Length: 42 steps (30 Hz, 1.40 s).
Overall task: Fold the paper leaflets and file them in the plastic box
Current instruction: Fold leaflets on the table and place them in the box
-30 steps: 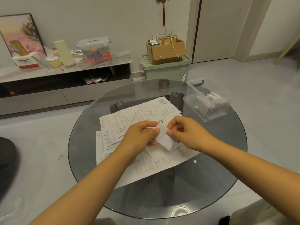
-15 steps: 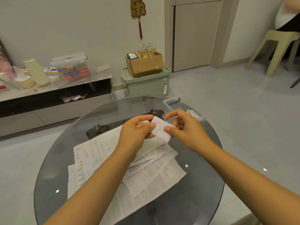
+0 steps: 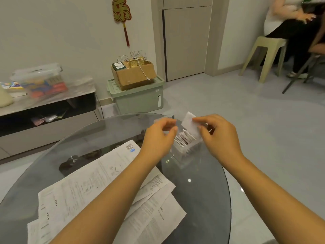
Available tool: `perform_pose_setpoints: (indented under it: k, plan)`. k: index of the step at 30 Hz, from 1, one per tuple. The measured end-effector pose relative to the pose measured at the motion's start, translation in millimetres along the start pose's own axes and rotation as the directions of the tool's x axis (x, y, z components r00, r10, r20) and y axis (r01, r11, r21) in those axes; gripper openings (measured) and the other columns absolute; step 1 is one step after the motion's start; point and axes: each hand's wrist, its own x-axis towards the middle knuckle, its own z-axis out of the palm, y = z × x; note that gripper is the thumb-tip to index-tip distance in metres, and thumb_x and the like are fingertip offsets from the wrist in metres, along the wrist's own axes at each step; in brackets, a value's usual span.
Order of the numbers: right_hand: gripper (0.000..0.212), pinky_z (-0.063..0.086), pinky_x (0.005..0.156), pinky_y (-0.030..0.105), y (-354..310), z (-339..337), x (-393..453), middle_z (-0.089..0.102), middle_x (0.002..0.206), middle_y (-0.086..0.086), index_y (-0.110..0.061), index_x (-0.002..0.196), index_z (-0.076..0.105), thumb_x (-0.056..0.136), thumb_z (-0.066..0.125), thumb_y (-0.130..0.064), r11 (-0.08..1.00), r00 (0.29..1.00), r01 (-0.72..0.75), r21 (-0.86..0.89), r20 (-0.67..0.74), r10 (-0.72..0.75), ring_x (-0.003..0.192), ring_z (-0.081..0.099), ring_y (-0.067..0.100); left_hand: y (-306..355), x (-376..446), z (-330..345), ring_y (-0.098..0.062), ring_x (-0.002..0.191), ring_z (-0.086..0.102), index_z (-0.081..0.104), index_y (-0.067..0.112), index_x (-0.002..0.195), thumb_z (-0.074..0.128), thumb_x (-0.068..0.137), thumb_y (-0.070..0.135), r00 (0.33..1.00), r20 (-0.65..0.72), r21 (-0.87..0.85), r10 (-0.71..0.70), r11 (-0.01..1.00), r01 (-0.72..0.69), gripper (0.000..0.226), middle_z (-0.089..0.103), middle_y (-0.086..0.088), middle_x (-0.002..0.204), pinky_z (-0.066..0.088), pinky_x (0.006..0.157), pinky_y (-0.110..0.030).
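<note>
My right hand (image 3: pixel 218 136) pinches a small folded white leaflet (image 3: pixel 189 123) and holds it just above the clear plastic box (image 3: pixel 189 152) at the far right of the round glass table (image 3: pixel 202 191). Several folded leaflets (image 3: pixel 184 138) stand on edge inside the box. My left hand (image 3: pixel 158 136) hovers beside the box with its fingers loosely curled and nothing in them; it does not touch the leaflet. A pile of unfolded printed leaflets (image 3: pixel 109 187) lies on the glass under my left forearm.
A green storage bin (image 3: pixel 137 97) with a cardboard box (image 3: pixel 135 73) on top stands beyond the table. A low TV bench (image 3: pixel 47 110) runs along the left wall. A person sits on a stool (image 3: pixel 263 55) at the back right. Grey floor lies to the right.
My left hand has let go of the folded leaflet. My right hand has carried it rightward and away from me to above the plastic box. The view has swung right.
</note>
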Motion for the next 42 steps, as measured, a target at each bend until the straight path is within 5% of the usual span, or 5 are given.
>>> perform_pose_setpoints:
  k: [4,12,20,29,42]
  plan:
    - [0.027,0.042,0.081,0.023,19,4,4,0.066,0.107,0.003,-0.012,0.111,0.068,0.090,0.054,-0.003,0.979,0.998,0.062,-0.194,-0.008,-0.065,0.096,0.058,0.023,-10,16,14,-0.010,0.117,0.049,0.064,0.022,0.116,0.041,0.097,0.026,0.945,0.256,0.393,0.203,0.871,-0.293,0.030,0.062,0.008,0.122,0.020,0.104,-0.027]
    - [0.031,0.036,0.083,0.019,28,16,12,0.064,0.109,0.008,-0.006,0.120,0.063,0.091,0.052,0.000,0.960,0.991,0.132,-0.247,0.034,-0.128,0.103,0.055,0.025,-19,25,29,-0.012,0.114,0.044,0.054,0.024,0.128,-0.001,0.076,0.044,0.816,0.498,0.569,0.293,0.599,-0.563,0.079,0.055,0.008,0.129,0.028,0.093,-0.033]
    - [0.031,0.023,0.077,0.028,26,23,14,0.064,0.112,-0.001,-0.016,0.112,0.068,0.093,0.044,-0.011,0.788,0.963,0.233,-0.570,0.247,-0.106,0.102,0.040,0.022,-24,25,31,-0.014,0.100,0.043,0.060,0.017,0.109,0.000,0.075,0.045,0.837,0.453,0.554,0.308,0.638,-0.535,0.074,0.055,0.002,0.106,0.030,0.090,-0.034]
    - [0.023,0.025,0.063,0.029,23,27,15,0.067,0.068,-0.004,-0.012,0.069,0.073,0.062,0.053,-0.004,0.767,0.953,0.275,-0.580,0.058,-0.297,0.072,0.051,0.026,-24,25,30,-0.013,0.100,0.046,0.060,0.015,0.097,0.003,0.075,0.044,0.839,0.444,0.543,0.316,0.650,-0.532,0.068,0.058,0.002,0.107,0.032,0.090,-0.035]
    - [0.045,0.015,0.079,0.026,19,20,9,0.055,0.129,-0.009,-0.023,0.130,0.055,0.098,0.025,-0.017,0.775,0.931,0.306,-0.553,0.343,-0.123,0.113,0.033,0.020,-20,23,30,-0.015,0.084,0.048,0.055,0.015,0.100,0.021,0.084,0.033,0.857,0.440,0.510,0.268,0.711,-0.484,0.041,0.059,0.000,0.089,0.030,0.093,-0.035]
